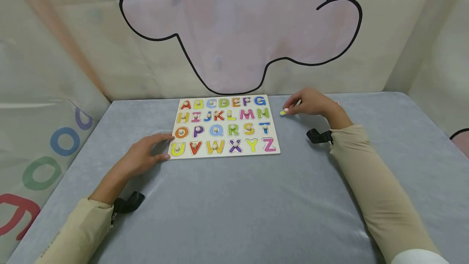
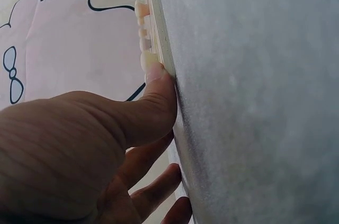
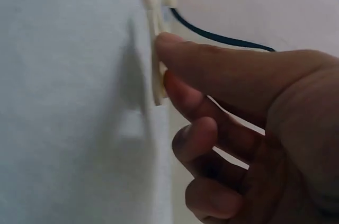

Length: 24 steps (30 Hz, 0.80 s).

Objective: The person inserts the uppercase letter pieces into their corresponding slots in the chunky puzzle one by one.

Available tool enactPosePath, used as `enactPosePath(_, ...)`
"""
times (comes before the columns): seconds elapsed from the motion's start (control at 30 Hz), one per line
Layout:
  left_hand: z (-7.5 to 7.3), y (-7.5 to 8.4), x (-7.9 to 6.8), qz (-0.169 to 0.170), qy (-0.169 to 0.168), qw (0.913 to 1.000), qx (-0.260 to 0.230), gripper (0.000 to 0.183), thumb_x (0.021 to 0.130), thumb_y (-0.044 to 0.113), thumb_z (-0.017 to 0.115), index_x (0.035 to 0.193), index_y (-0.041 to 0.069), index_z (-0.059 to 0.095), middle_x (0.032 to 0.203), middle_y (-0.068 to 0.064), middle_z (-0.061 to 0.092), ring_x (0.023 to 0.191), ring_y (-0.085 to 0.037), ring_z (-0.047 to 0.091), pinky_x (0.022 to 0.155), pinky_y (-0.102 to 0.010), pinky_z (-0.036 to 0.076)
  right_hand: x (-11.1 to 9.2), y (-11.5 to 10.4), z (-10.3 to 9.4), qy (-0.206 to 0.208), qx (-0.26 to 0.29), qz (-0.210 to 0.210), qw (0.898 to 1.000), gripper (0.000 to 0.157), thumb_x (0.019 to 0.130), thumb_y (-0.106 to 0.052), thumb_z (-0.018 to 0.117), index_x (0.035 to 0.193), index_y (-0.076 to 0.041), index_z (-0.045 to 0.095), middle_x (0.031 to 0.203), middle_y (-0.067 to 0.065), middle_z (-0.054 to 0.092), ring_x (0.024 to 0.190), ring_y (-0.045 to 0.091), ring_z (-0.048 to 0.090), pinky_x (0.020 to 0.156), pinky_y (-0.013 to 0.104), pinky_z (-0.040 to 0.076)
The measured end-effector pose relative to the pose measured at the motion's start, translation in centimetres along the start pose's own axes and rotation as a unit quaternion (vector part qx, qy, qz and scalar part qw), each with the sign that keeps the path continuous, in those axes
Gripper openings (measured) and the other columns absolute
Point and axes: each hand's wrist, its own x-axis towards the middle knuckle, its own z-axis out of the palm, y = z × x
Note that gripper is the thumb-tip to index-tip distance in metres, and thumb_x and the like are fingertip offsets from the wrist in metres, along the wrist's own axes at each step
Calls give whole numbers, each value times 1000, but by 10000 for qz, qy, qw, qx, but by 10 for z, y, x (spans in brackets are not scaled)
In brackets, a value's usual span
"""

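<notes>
A wooden alphabet puzzle board (image 1: 228, 157) lies on the table, its coloured letters A to Z in rows, most with small peg knobs. My left hand (image 1: 141, 156) touches the board's left edge with fingers extended, the thumb at the near corner; in the left wrist view the thumb (image 2: 159, 94) presses against the edge. Off the board's right side, my right hand (image 1: 309, 102) pinches a small yellow letter piece (image 1: 282, 113) between thumb and fingertips. Seen edge-on in the right wrist view, the letter piece (image 3: 157, 89) is thin and pale, its letter shape hidden.
A grey-blue cloth (image 1: 227, 211) covers the table. Behind the board rises a pale backdrop (image 1: 227, 44) with a black outline drawing. At the left hangs a sheet (image 1: 40, 125) with coloured letters. Dark wrist-camera mounts (image 1: 318, 137) stick out from both wrists.
</notes>
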Motion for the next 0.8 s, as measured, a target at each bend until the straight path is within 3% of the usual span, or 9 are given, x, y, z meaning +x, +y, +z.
enactPosePath(0.13,-2,1,1,16,1,10000,-20,60,88,14,75,142,9,52,151,-25,44,141,-48,35,113,-68,29,4,0,6,-210,-108,-46,9997,21,89,-19,74,109,-10,75,92,6,68,90,23,53,70,31,40)
enactPosePath(0.47,1,-2,-1,96,-1,9999,-35,59,87,14,75,141,8,52,150,-26,45,140,-49,37,111,-69,30,3,-4,10,-209,-100,46,9997,16,87,-17,77,101,-10,73,90,6,66,91,24,54,71,30,41)
enactPosePath(0.8,-1,0,-1,235,41,9997,-18,57,87,12,75,140,8,54,149,-25,47,139,-48,39,111,-68,31,-1,-7,5,-350,-132,-199,9991,21,87,-11,76,108,-12,76,95,6,69,92,22,56,73,30,42)
